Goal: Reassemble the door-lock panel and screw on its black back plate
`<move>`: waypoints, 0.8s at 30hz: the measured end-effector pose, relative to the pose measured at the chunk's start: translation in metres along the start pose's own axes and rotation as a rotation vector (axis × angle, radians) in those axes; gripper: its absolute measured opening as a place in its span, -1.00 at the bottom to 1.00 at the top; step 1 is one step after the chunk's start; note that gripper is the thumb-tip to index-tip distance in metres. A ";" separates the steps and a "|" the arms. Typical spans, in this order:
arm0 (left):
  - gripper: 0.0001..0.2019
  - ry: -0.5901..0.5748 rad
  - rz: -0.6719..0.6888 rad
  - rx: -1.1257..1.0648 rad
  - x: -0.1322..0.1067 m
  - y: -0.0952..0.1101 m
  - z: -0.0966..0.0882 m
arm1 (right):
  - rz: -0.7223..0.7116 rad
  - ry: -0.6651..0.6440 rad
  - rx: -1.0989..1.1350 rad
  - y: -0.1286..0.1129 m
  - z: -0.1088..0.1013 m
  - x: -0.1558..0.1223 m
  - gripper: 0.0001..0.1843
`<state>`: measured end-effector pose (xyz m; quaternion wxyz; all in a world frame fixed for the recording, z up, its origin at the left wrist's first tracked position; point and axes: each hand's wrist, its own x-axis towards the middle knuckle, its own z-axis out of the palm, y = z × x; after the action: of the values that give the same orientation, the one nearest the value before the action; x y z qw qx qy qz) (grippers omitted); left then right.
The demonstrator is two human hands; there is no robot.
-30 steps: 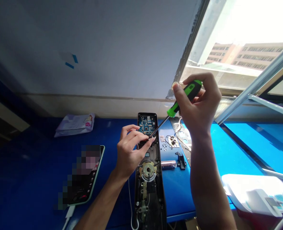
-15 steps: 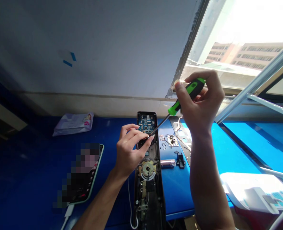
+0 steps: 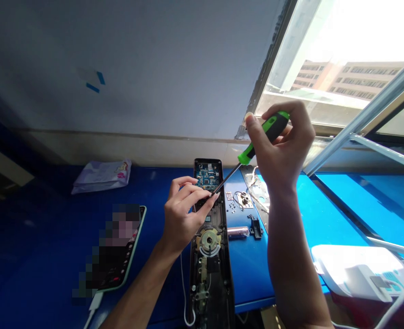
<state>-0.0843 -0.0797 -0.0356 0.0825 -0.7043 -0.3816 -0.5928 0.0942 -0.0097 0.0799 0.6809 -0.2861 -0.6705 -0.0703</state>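
Screwdriver (image 3: 263,139) is gripped by its green-and-black handle in the right hand (image 3: 284,146); the shaft slopes down to the left hand (image 3: 184,212). Left thumb and forefinger meet at the tip, above the opened black housing (image 3: 218,292); whether they grip the tip or a small part cannot be told. The housing lies lengthwise on the blue bench (image 3: 251,274), circuit board (image 3: 207,176) at its far end. Right of it: pink cylinder (image 3: 238,232) and black bracket (image 3: 256,228).

this looks like a dormitory room (blue desk (image 3: 159,196), plugged-in phone (image 3: 128,256) and metal bars (image 3: 376,104) suggest it).
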 end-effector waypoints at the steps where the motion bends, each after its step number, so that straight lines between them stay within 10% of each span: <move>1: -0.86 -0.001 0.002 0.001 0.000 0.000 0.000 | -0.003 -0.002 -0.007 0.000 0.000 0.000 -0.75; 24: -0.88 -0.015 0.028 0.026 0.000 0.001 0.001 | 0.101 -0.153 0.022 -0.020 -0.002 -0.003 -0.70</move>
<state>-0.0830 -0.0801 -0.0358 0.0973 -0.7129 -0.3800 -0.5813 0.0857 -0.0277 0.0828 0.6335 -0.3164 -0.7060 -0.0063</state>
